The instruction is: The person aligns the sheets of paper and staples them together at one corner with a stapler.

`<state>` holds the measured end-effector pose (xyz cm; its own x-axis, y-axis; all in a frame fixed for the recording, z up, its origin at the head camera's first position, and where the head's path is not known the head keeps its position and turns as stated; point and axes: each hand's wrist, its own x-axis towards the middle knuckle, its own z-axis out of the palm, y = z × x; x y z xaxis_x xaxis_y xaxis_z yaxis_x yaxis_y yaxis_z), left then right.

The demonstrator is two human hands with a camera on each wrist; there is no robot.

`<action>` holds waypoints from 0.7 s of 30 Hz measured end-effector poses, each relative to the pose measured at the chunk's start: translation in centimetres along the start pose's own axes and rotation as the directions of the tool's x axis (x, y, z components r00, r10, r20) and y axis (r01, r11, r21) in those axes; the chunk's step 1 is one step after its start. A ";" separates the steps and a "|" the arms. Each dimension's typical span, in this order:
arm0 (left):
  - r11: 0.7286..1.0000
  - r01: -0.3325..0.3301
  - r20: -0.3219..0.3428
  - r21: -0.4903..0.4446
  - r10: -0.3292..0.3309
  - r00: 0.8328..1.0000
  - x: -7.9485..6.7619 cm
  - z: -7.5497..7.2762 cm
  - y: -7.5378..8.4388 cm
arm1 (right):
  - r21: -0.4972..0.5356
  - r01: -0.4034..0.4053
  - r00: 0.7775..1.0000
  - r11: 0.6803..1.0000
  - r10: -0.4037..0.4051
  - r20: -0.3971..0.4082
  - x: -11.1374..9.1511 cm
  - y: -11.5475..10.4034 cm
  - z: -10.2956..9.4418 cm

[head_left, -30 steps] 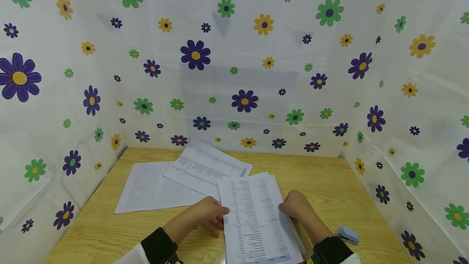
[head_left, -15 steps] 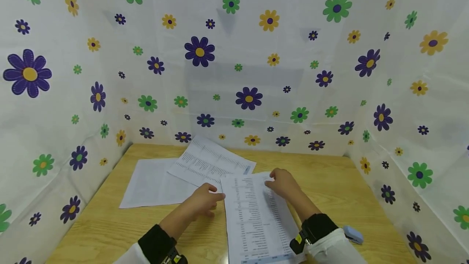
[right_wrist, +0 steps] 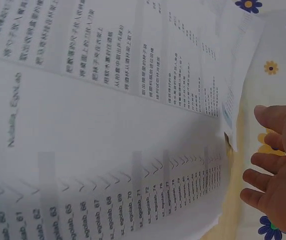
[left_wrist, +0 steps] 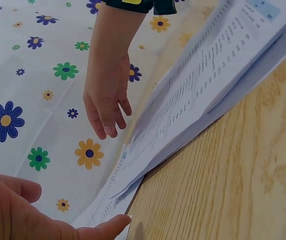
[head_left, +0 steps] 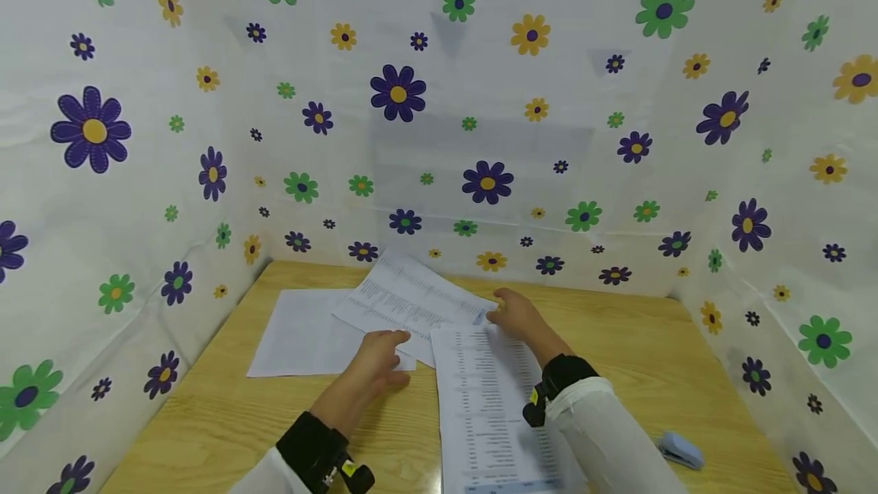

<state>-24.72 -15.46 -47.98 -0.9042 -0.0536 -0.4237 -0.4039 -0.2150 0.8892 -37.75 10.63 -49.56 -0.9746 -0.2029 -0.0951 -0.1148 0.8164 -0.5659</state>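
Observation:
A stack of printed paper sheets (head_left: 473, 402) lies at the front middle of the table, its edges fanned slightly apart in the left wrist view. Just left of it hovers my left hand (head_left: 370, 372), holding nothing, thumb and fingers spread. My right hand (head_left: 523, 324) reaches over the stack's far right corner, beside the right end of a tilted printed sheet (head_left: 405, 292). In the right wrist view the right hand (right_wrist: 283, 170) has its fingers extended and apart, off the paper. Behind my left hand, a paler sheet (head_left: 302, 334) lies partly under the tilted one.
A small light-blue stapler (head_left: 680, 450) sits at the right on the wooden table (head_left: 617, 357). Flower-patterned white curtains (head_left: 439, 143) enclose the table's back and both sides.
Both hands have let go of the stack's sides. The right hand has moved forward past its far corner to the tilted sheet; the left has drawn off leftward and slightly forward.

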 end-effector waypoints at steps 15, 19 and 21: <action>0.976 0.013 -0.057 -0.216 -0.026 0.998 0.6 0.6 0.1 | -0.074 -0.029 0.997 0.997 0.023 -0.079 1.5 -0.7 2.6; 0.970 0.015 -0.070 -0.242 -0.033 0.997 0.7 0.7 0.0 | 0.034 -0.022 0.993 0.999 0.026 -0.111 1.5 -1.1 3.0; 0.962 0.017 -0.083 -0.272 -0.041 0.996 0.9 0.9 0.0 | 0.069 -0.019 0.990 0.997 0.028 -0.135 1.6 -1.2 3.2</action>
<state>-25.59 -14.65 -48.23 -0.8724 -0.1253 -0.4724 -0.3660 -0.4731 0.8014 -38.55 7.59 -51.59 -0.9945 -0.1048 0.0006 -0.0827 0.7810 -0.6190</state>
